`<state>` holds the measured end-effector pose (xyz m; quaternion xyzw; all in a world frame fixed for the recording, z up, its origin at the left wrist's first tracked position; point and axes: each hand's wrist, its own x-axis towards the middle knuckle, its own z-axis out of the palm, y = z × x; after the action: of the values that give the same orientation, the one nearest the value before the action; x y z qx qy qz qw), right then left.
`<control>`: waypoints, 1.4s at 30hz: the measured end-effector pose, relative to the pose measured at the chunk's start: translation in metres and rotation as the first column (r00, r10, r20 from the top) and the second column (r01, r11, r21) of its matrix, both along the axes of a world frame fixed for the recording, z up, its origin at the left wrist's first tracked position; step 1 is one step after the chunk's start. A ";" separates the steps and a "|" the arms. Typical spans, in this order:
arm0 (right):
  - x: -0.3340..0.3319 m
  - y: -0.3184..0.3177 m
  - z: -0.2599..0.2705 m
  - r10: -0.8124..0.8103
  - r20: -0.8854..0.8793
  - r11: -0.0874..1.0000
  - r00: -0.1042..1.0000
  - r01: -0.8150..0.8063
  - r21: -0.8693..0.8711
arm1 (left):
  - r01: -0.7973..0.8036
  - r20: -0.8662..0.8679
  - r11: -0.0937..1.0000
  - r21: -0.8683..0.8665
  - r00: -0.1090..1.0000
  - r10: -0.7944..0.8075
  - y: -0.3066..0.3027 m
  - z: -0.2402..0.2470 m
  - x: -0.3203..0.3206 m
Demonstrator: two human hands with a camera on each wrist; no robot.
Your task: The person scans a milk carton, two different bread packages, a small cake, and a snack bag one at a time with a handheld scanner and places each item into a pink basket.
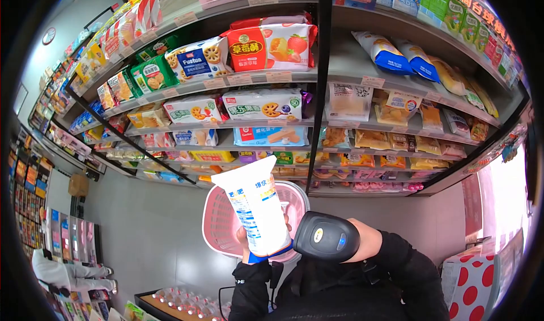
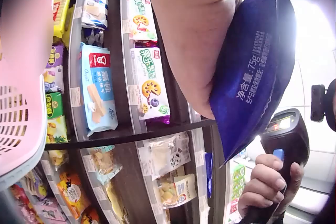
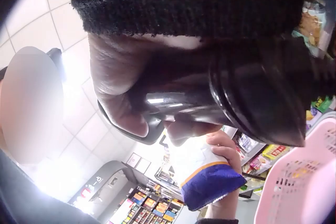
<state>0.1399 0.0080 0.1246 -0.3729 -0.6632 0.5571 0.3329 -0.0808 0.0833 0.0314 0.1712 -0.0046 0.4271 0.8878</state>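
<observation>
My left hand (image 1: 244, 240) grips a white snack bag with a blue bottom end (image 1: 255, 213), held up in front of me with its printed back toward the head camera. In the left wrist view the blue end (image 2: 254, 66) of the bag bears "75g". My right hand (image 2: 265, 182) is wrapped round the handle of a black barcode scanner (image 1: 326, 237), a finger by its blue trigger. The scanner head stands close beside the bag's lower right side. Behind and below the bag is a pink plastic basket (image 1: 211, 233), partly hidden by the bag.
Store shelves (image 1: 272, 78) with packaged biscuits curve across the front. More bagged snacks (image 1: 385, 51) fill the right shelves. A low case of bottles (image 1: 181, 301) stands near me on the floor. At left is another person's legs (image 1: 90, 278); a red-dotted box (image 1: 470, 287) stands at right.
</observation>
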 end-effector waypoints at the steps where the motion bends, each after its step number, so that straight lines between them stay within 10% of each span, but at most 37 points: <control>1: 0.000 -0.001 0.001 -0.012 -0.013 1.000 1.000 0.012 -0.008 | 0.032 0.001 0.999 0.025 0.999 -0.032 0.002 -0.001 0.000; 34: 0.008 -0.005 -0.011 -0.207 -0.032 0.970 0.978 0.201 -0.140 | -0.047 -0.170 0.997 0.065 0.984 0.058 0.000 -0.014 0.012; 42: 0.023 -0.005 -0.009 -0.377 0.182 0.919 0.908 0.391 -0.049 | -0.375 -0.630 0.920 -0.112 0.743 0.226 0.015 -0.055 -0.026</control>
<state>0.1630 0.0026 0.1158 -0.5554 -0.5788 0.4744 0.3626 -0.1073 0.0985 -0.0236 0.1924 0.3569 0.4855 0.7745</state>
